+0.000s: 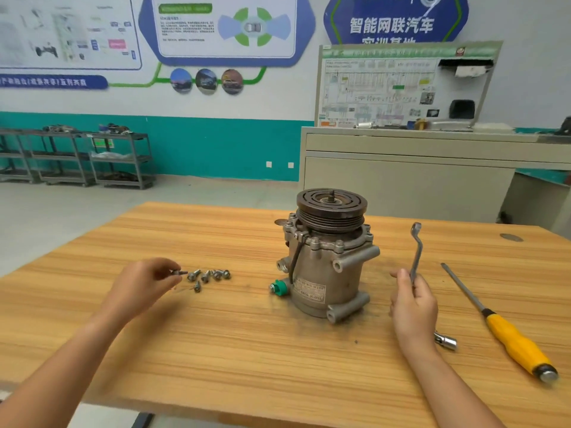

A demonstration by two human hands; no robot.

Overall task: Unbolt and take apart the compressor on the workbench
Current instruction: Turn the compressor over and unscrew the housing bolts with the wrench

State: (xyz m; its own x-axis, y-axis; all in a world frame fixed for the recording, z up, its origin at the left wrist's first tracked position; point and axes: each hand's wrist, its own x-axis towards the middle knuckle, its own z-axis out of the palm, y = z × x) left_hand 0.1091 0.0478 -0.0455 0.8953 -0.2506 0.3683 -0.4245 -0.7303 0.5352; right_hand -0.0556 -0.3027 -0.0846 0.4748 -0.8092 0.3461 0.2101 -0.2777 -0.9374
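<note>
**Bolt in left hand, wrench in right, compressor upright mid-surface**

Compressor (324, 261) stands upright on the wooden surface (231, 350), a little right of centre, toward the far edge. The dark grooved pulley (332, 208) is on top, with a threaded shaft stub poking up from its middle. The body is grey metal. Several bolt heads show round the flange under the pulley. A black wire runs down the front left side. A green plug (279, 288) sticks out low on the left, and a label (309, 293) sits on the lower front. There are dark smudges on the wood round the base.

Left hand (145, 279) is left of the compressor and well apart from it, just above the surface. Its fingertips pinch one bolt (180, 272), shank pointing right. Just beside it lie loose bolts (210, 275) in a rough row on the wood, with one more slightly nearer. I cannot tell if the pinched bolt touches the surface.

Right hand (412, 304) is right of the compressor, near it but not touching. Its fingers are curled round the lower end of a wrench (416, 254). The wrench stands nearly upright, its offset ring end at the top, clear of the compressor.

Further right a screwdriver (500, 322) lies flat, yellow handle toward the near edge and shaft pointing away. A small chrome socket (446, 340) lies between the right wrist and that handle.

Behind the surface there is a beige cabinet (401, 180) with a wiring-diagram board (401, 88) on top. Grey shelves (92, 159) stand by the teal-banded wall at far left.
</note>
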